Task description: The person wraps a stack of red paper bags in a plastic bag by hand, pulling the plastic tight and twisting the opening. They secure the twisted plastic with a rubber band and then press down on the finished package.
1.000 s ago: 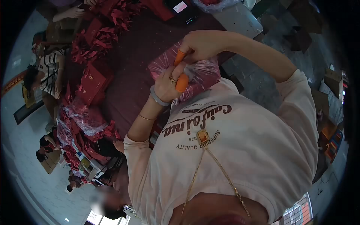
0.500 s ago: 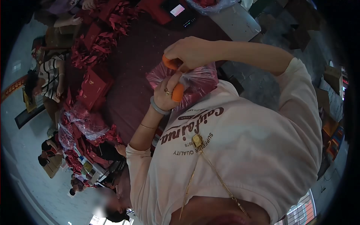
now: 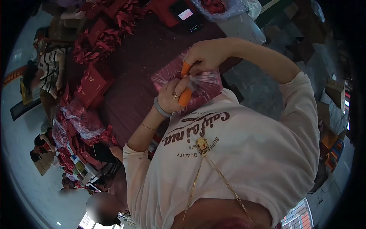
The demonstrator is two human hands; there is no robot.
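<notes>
A clear plastic bag (image 3: 207, 87) with something red inside lies against the table edge, close to the white shirt. Its top is gathered into radiating creases. My left hand (image 3: 169, 98), wearing a ring and a grey wristband, is closed on the gathered plastic from the left. On the far side of the bag, my right hand (image 3: 209, 55) pinches the same gathered part, its fingers close to the left ones. An orange finger cover (image 3: 185, 97) sits on a left digit, and another orange cover (image 3: 185, 69) on a right one. The fingertips and the bag's neck are partly hidden.
Dark red cloth covers the table (image 3: 133, 76). A phone (image 3: 186, 16) lies at the back, near a plastic bag of red items (image 3: 215, 7). Red gift boxes (image 3: 91, 86) and red ribbons (image 3: 103, 42) line the left side. Other people sit along the left.
My right hand has shifted slightly right, and its orange-covered digit now points more upright beside the gathered plastic. My left hand keeps its hold. The whole view has shifted a little.
</notes>
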